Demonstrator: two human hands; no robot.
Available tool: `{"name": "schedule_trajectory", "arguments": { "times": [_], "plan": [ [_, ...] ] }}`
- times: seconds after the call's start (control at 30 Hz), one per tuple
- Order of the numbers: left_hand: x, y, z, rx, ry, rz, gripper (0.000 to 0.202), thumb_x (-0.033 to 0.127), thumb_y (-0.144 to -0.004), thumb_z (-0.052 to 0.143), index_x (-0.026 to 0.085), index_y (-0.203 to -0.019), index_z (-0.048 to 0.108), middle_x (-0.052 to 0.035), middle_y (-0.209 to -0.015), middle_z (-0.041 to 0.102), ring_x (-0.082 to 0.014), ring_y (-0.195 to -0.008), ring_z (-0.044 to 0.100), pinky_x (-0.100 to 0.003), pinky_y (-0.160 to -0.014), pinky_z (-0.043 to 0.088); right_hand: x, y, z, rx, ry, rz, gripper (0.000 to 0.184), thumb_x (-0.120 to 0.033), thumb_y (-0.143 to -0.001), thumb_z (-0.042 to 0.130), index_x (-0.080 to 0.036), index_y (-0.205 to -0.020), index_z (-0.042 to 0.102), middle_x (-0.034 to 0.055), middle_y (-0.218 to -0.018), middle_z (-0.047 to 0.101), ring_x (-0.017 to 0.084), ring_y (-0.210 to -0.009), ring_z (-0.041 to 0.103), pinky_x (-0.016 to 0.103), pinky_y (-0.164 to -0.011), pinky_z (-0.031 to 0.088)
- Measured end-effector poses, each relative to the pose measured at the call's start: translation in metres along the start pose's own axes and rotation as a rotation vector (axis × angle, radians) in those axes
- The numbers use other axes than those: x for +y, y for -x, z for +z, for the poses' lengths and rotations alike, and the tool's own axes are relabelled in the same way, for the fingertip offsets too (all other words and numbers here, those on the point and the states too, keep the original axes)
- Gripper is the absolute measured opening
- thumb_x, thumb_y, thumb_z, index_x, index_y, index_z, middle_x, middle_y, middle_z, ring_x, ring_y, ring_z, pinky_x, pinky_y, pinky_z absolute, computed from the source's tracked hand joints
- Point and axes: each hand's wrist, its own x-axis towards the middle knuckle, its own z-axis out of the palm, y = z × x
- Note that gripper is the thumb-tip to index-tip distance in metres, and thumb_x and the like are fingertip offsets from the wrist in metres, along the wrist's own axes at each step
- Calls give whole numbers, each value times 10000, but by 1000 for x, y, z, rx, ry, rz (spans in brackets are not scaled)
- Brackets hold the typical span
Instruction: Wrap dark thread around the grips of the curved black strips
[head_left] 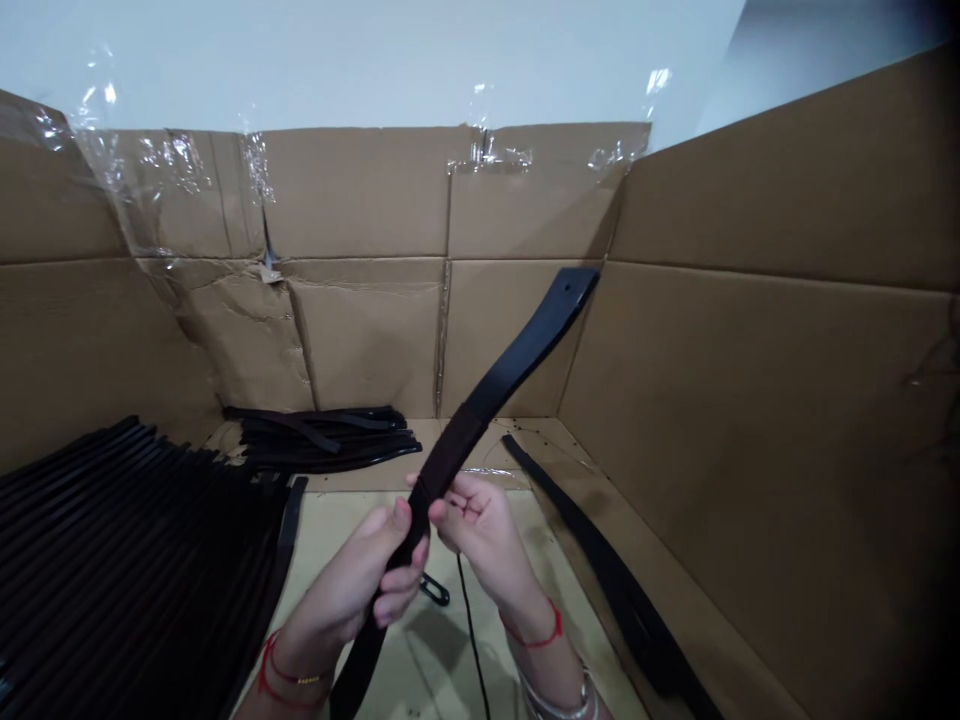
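Head view: left hand (375,570) closed round black strip (452,447), held tilted above worktop (330,515); right hand (484,530) half-curled at strip's middle, can't tell if gripping. Dark pile (135,560) at worktop's left edge.

Dim, cool light; pale wall (375,60) brightest at twelve o'clock; glare on tape (176,165) at ten; soft shadow at six; edge at three dark, blurred.
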Motion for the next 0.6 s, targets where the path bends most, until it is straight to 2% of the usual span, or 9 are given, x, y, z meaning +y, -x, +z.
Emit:
{"name": "schedule_trajectory", "arguments": {
  "times": [0.07,0.1,0.17,0.23,0.27,0.33,0.4,0.5,0.6],
  "plan": [
    [-2,2,1,-172,36,-51,655,820,-762,394,169,-764,465,101,-416,285,-51,-296,207,-188,-314,179,1,1,0,-26,-54,29,503,-543,-706,811,-109,-935,700,44,-670,623,136,-490,584,187,-425,470],
    [-2,3,2,-156,-14,19,655,815,-752,424,163,-784,473,84,-438,335,-54,-322,256,-186,-337,215,0,2,0,25,-52,9,492,-525,-714,813,-113,-961,709,58,-709,641,143,-514,597,195,-443,489],
    [0,5,5,40,-193,219,577,717,-771,546,145,-838,501,29,-562,465,-63,-450,382,-177,-430,292,-2,3,1,162,-21,-57,432,-485,-740,808,-119,-953,726,62,-726,642,153,-593,617,203,-516,525],
    [4,8,6,176,-314,302,466,590,-810,615,137,-875,523,12,-661,475,-65,-553,391,-167,-490,295,-5,4,1,177,-20,-78,393,-471,-745,809,-120,-906,737,34,-643,594,142,-602,596,192,-536,515],
    [5,9,6,143,-299,268,454,576,-816,617,137,-886,526,18,-674,443,-62,-554,354,-167,-480,272,-6,5,1,132,-31,-63,385,-470,-740,813,-118,-875,739,14,-584,549,127,-562,568,183,-512,495],
    [7,11,4,-69,-154,148,502,629,-808,586,140,-892,509,38,-663,360,-54,-517,257,-173,-439,212,-10,8,0,46,-49,-30,369,-468,-749,805,-115,-827,732,-13,-508,478,101,-466,494,172,-439,434],
    [6,12,5,-216,-34,94,551,687,-810,526,140,-865,487,48,-645,324,-49,-490,225,-179,-424,199,-13,10,0,63,-29,-30,342,-450,-790,774,-114,-802,714,-7,-501,490,95,-429,470,171,-404,392],
    [2,15,11,-120,-145,193,563,679,-878,398,125,-860,493,16,-632,414,-69,-509,370,-193,-486,318,-15,13,1,165,39,-67,317,-418,-815,755,-112,-778,683,2,-503,511,93,-410,462,164,-376,358],
    [1,15,17,-40,-274,246,603,689,-890,336,112,-893,510,-23,-667,497,-99,-576,465,-214,-549,379,-13,11,-1,117,37,-34,339,-437,-807,754,-112,-771,667,-10,-483,483,101,-376,450,175,-345,355]
  ]
}}
